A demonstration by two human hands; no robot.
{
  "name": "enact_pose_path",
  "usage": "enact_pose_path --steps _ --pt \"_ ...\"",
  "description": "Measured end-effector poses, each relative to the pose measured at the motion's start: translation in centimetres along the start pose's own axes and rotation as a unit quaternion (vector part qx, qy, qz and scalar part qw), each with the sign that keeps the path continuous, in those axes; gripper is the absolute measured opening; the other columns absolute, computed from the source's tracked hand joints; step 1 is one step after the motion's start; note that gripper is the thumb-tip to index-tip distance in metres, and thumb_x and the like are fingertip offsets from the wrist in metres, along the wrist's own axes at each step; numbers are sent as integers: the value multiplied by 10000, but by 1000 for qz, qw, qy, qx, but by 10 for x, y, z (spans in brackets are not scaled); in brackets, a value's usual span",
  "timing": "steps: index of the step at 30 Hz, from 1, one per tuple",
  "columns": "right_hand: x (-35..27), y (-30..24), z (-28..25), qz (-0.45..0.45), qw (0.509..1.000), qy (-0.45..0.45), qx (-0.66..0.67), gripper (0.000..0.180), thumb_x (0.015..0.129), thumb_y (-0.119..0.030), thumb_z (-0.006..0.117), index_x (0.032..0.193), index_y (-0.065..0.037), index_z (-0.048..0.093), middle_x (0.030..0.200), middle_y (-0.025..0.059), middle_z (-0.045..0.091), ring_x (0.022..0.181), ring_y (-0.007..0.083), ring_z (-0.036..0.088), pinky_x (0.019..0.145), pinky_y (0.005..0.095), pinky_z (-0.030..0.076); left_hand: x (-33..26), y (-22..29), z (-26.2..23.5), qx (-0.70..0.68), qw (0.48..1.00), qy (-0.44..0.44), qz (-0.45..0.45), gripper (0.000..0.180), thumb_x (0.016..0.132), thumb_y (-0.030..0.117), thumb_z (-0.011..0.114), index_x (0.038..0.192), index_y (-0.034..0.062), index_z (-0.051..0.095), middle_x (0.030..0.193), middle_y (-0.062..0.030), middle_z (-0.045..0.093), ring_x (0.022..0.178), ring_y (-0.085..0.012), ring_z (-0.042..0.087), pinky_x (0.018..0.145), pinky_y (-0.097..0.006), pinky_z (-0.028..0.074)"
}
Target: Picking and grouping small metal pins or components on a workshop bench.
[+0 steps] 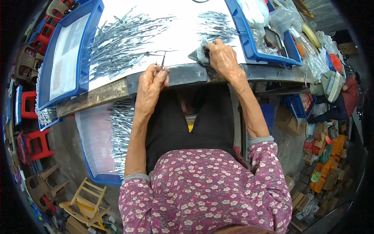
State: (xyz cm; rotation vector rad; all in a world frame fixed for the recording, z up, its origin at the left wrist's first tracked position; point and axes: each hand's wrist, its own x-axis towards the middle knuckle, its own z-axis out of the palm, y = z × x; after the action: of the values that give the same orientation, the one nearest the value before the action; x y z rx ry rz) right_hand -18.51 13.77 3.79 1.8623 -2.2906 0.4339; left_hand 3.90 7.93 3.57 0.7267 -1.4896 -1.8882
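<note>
Near the front edge of the white-topped table, my left hand [151, 84] is closed, its thumb and fingers pinching slim pointed metal pieces [163, 61] that stick up past the fingertips. Too small to name exactly, they look like little metal tools. My right hand [226, 60] curls over a crumpled grey cloth [199, 55] at the table edge; its fingertips are partly hidden. Left of centre lies a wide heap of thin silvery metal pieces [124, 43]. Beyond my right hand spreads a smaller heap of similar pieces [216, 25].
A blue tray [83, 58] lined with white stands at the table's left. At the right, another blue tray [249, 46] holds plastic bags. Below the table sits a blue tray [105, 178] with more metal pieces. Stools and a folding wooden chair [87, 202] stand on the floor; another person [343, 97] is far right.
</note>
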Motion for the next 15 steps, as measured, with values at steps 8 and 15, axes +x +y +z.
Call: enact_pose_path --steps 8,15 --pt "9 5 -3 -113 990 -54 -67 68 687 12 515 754 22 525 777 170 518 668 342 577 576 415 469 40 14 8 430 891 101 104 143 791 99 509 877 -1 564 752 -225 595 722 -362 590 615 -412 437" --pt "6 5 -4 -112 993 -29 -29 103 705 6 514 806 7 498 790 160 502 670 329 569 569 401 460 77 -7 1 606 769 100 177 80 704 49 566 763 0 590 733 -164 558 723 -319 578 633 -407 468"
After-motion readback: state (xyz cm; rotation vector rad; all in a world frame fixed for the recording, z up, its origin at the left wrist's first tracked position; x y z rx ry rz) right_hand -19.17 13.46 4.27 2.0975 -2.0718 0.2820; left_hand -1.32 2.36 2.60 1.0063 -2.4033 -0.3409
